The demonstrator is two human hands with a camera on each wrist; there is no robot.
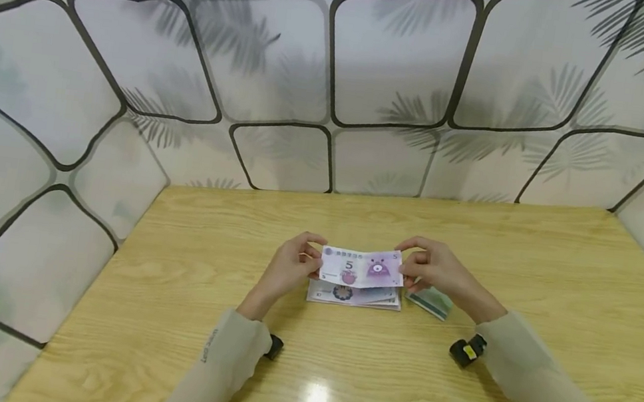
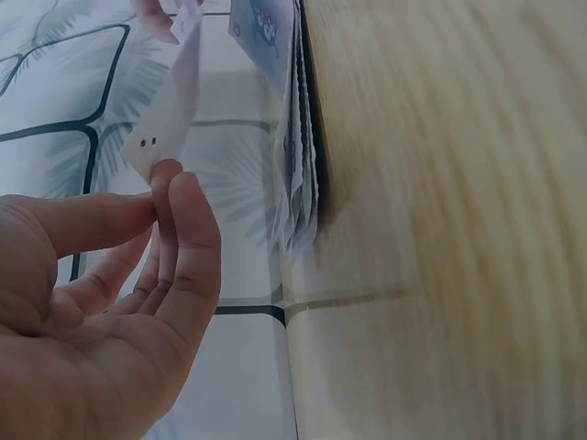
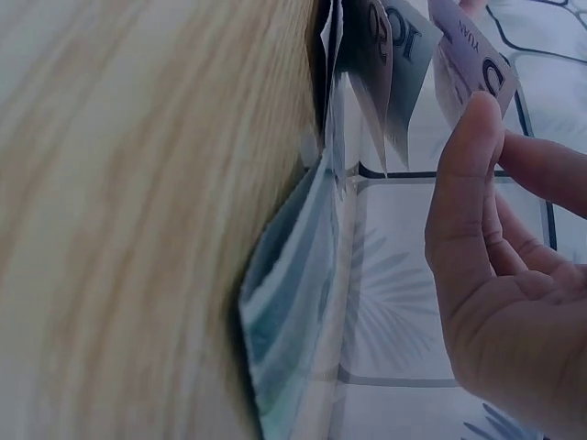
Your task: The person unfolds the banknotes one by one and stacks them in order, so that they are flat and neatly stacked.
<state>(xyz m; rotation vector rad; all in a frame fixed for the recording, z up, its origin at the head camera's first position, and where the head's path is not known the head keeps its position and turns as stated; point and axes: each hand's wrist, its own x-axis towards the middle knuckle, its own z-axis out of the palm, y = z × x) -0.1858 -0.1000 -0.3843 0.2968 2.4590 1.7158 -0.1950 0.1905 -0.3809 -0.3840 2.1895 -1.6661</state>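
A purple banknote [image 1: 362, 267] marked 5, with a one-eyed cartoon creature on it, is stretched between both hands in the head view. My left hand [image 1: 290, 264] pinches its left end between thumb and fingers. At the opposite end, my right hand [image 1: 440, 272] pinches the note the same way. Just below it lies a loose stack of banknotes [image 1: 354, 295], whose layered edges [image 2: 298, 156] fan apart in the left wrist view. Beside the stack, under the right hand, is a green banknote [image 1: 431, 302]; the right wrist view shows this green note [image 3: 293, 302] bent.
The wooden table [image 1: 202, 246] has pale grain and a bright light reflection near its front. Around its back and sides rises a fabric wall [image 1: 399, 63] patterned with dark outlines and leaves. A black wrist camera [image 1: 466, 351] sits at the right cuff.
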